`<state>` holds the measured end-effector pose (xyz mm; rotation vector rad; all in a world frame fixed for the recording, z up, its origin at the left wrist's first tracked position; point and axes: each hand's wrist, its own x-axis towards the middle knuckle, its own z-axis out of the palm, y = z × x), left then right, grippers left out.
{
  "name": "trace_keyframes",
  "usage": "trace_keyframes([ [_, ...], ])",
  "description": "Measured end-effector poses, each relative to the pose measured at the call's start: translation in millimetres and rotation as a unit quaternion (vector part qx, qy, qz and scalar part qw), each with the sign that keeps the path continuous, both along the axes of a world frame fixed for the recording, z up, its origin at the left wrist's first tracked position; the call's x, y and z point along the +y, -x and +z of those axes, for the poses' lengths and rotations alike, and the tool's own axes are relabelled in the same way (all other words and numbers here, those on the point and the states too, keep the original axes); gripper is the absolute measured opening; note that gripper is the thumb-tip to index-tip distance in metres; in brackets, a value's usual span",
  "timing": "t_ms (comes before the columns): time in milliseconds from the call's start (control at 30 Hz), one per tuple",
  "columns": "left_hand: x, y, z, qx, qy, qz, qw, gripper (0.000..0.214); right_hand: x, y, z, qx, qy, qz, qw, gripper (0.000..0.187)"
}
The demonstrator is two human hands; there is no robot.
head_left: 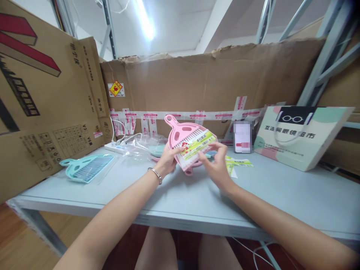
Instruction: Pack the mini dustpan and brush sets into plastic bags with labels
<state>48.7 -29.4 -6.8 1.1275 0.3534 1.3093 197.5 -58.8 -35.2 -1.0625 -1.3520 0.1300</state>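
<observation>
Pink plastic dustpan-and-brush set (188, 144) with a green label is held up above the grey tabletop (174, 195); left hand (168, 160) grip closed on it, right hand (216, 165) fingers pinching its label edge.

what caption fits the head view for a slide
Both hands, left and right, hold a pink dustpan set with a paper label over a grey table; a teal set lies left.

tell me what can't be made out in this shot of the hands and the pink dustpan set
Head view only:
- Yellow-green label on the pink plastic dustpan and brush set: print too small.
- Pan's lower edge: hidden by the left hand and right hand.
- Small upright device: front blurred.
- Turquoise item: behind the left hand.
</observation>
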Motion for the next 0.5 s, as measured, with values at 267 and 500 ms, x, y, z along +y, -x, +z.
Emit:
trace_keyframes([
  [267,-10,-3,0.7,0.063,0.001,-0.041,0.997,0.054,8,-4,3.1,0.373,0.269,0.377,0.804,0.029],
  [500,11,25,12.7,0.275,-0.137,0.205,0.929,0.044,10,-5,3.2,0.464,0.242,0.321,0.79,0.025],
])
